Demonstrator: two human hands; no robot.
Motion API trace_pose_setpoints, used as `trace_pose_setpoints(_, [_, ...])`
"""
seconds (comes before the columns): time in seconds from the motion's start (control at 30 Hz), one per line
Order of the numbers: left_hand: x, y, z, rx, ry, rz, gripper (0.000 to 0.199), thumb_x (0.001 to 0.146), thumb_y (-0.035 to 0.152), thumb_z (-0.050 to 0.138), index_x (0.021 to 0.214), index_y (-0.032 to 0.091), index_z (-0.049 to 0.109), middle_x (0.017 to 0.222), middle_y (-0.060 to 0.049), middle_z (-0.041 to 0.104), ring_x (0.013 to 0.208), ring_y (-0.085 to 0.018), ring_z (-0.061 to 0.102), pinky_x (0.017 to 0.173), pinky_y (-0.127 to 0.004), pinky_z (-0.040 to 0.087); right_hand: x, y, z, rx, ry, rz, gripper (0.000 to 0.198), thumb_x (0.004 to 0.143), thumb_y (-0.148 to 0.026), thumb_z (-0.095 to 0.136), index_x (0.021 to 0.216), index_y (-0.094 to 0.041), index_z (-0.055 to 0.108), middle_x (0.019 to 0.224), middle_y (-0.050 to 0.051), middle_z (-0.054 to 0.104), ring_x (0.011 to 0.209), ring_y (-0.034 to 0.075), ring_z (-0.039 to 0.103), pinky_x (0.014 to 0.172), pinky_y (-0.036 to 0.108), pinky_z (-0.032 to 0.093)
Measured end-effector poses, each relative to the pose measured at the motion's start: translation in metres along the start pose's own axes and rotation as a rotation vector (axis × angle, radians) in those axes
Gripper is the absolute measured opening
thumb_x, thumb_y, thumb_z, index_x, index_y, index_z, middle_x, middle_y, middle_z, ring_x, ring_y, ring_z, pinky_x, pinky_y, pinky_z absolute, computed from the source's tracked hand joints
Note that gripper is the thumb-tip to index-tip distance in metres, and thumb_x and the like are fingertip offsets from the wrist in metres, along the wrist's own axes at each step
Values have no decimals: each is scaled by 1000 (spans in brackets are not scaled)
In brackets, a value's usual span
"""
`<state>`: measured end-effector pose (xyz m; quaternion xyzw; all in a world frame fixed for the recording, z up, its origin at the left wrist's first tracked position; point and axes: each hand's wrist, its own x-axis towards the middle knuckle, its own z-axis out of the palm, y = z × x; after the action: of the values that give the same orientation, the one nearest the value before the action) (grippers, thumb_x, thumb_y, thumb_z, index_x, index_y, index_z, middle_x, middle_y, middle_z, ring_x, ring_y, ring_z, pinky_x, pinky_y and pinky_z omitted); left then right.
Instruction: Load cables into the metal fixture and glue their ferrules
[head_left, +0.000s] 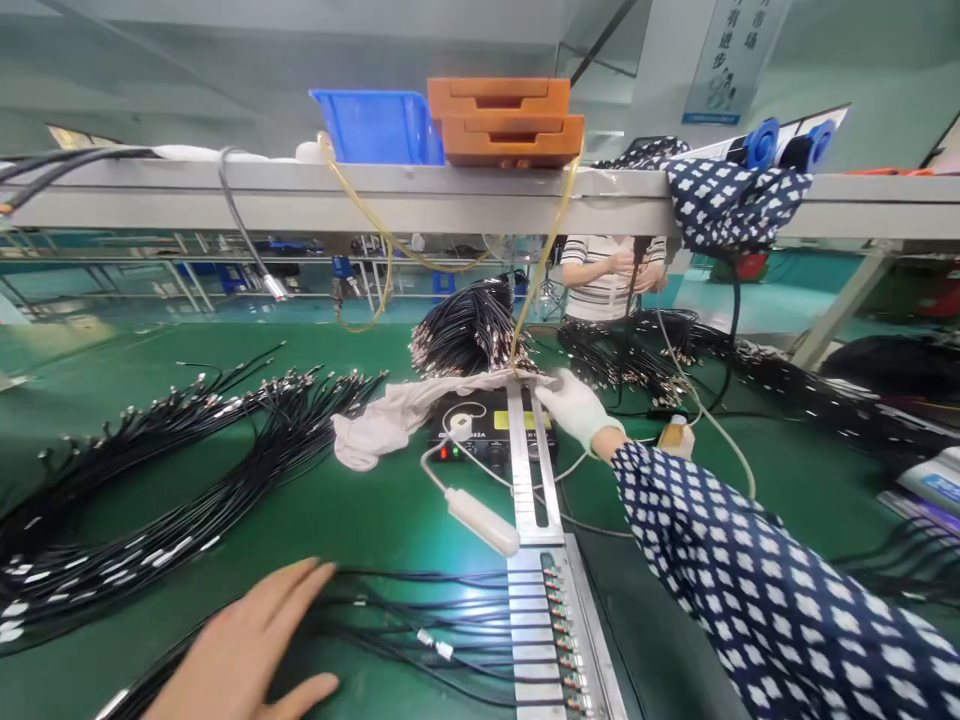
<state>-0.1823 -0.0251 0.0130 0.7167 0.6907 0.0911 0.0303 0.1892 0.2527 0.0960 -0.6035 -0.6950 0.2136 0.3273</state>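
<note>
Taking the clock from the jig [536, 610], twelve being away from the worker, I see the bare left hand [247, 640] at nine, fingers long and thumb wide apart, nothing visible in its grasp. It hovers or rests near the cables [450, 606], whose ends sit in a row along the jig; contact I can't tell. The gloved right hand [574, 408] reaches just past twelve, its fingers at the far end of the jig's slotted rail [523, 450] and beside a cloth [390, 420]; whether it grips either, I can't tell. The cloth trails out toward eleven, over the black box [491, 455]. A white handle [484, 520] lies at eleven, nearer. A heap of cables [469, 325] stands behind the box, and a bundle [247, 490] curves toward ten. Beyond, past twelve, a co-worker [609, 280] in stripes holds both hands together.
</note>
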Motion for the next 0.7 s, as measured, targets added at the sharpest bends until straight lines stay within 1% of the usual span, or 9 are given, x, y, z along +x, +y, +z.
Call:
trace_pose_setpoints(0.03, [7,17,1,-34,-87,85,78,72,61,64,142,35,41,150,-7,42,133,-35,42,109,-47,38,-20,4,0,37,6,-28,33,95,-36,56,122,-17,55,118,9,60,101,21,62,87,42,53])
trace_pose_setpoints(0.1, [22,47,0,-90,-198,155,86,67,50,72,144,34,37,151,-7,39,136,-37,37,110,-52,33,-67,14,5,108,2,-79,35,95,-36,56,125,-17,53,116,8,61,99,21,63,86,41,53])
trace_pose_setpoints(0.13, [30,58,-2,-110,-265,180,80,70,45,70,143,32,38,150,-9,41,135,-37,37,109,-52,33,-91,21,8,135,-5,-93,36,95,-37,56,125,-17,53,113,8,62,96,20,64,85,40,54])
trace_pose_setpoints(0.2, [44,73,-8,-131,-335,223,57,79,40,62,133,27,49,138,-11,52,125,-33,47,104,-48,37,-135,36,18,167,-6,-91,34,95,-36,55,123,-16,54,110,7,64,88,18,64,82,38,54])
trace_pose_setpoints(0.3, [60,82,-19,-148,-449,302,28,86,38,55,107,21,61,104,-7,64,97,-23,58,88,-40,45,-183,58,32,167,26,-45,31,94,-35,55,118,-16,55,113,8,61,81,16,63,81,38,53])
trace_pose_setpoints(0.37, [68,84,-25,-149,-541,335,23,86,40,58,92,18,61,89,-3,62,83,-18,57,80,-37,46,-198,67,39,162,47,-23,28,94,-34,54,115,-16,57,113,8,60,80,16,61,81,38,52])
trace_pose_setpoints(0.43, [76,87,-31,-152,-623,342,25,86,41,60,88,16,60,90,-2,60,83,-17,57,78,-37,48,-202,72,42,163,59,-18,27,94,-34,53,114,-17,57,113,7,59,81,16,61,83,38,51])
trace_pose_setpoints(0.53, [84,92,-39,-184,-761,304,26,87,40,61,94,15,61,98,-3,61,87,-17,59,77,-36,51,-199,73,41,162,51,-27,26,95,-34,54,113,-17,58,113,7,59,84,16,60,84,39,51])
trace_pose_setpoints(0.7, [90,101,-38,-291,-1049,135,35,94,46,49,105,14,58,83,-1,63,63,-10,59,58,-27,52,-198,68,38,141,11,-48,22,95,-34,55,107,-16,61,108,6,61,86,17,60,85,39,50])
